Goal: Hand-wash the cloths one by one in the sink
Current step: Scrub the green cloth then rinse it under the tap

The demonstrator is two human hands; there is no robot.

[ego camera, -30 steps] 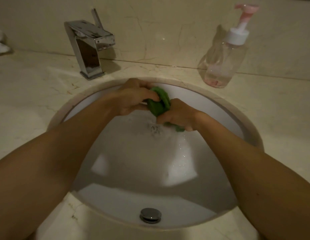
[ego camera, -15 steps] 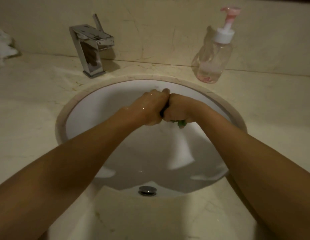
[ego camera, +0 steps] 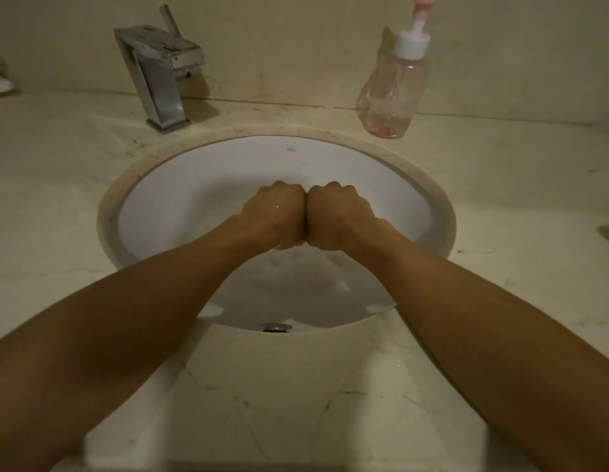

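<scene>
From the head view: presses the left hand (ego camera: 274,212) and the right hand (ego camera: 337,212) side against side above the middle of the sink (ego camera: 228,165), both balled into tight fists with the fingers tucked under and out of sight. Shows no cloth anywhere in the open; most likely hides it squeezed inside the two fists, though cannot confirm that from here. Looks like wringing, judged from the tight grip and the spot chosen: holds the fists over the white bowl so that any water falls toward the drain plug (ego camera: 275,327) at the near edge and not onto the tabletop (ego camera: 57,172). Leaves the tap (ego camera: 160,80) at the back left with nothing seen running from it, which fits a squeeze and not a rinse. Stands the clear pump bottle (ego camera: 396,93) at the back right against the wall, near the right hand's side yet well apart from the bowl's middle, with a little pinkish liquid at the bottom. Carries no label on that bottle. Bears a faint small mark on the rear wall of the bowl, too small to read; offers no other writing or brand.
</scene>
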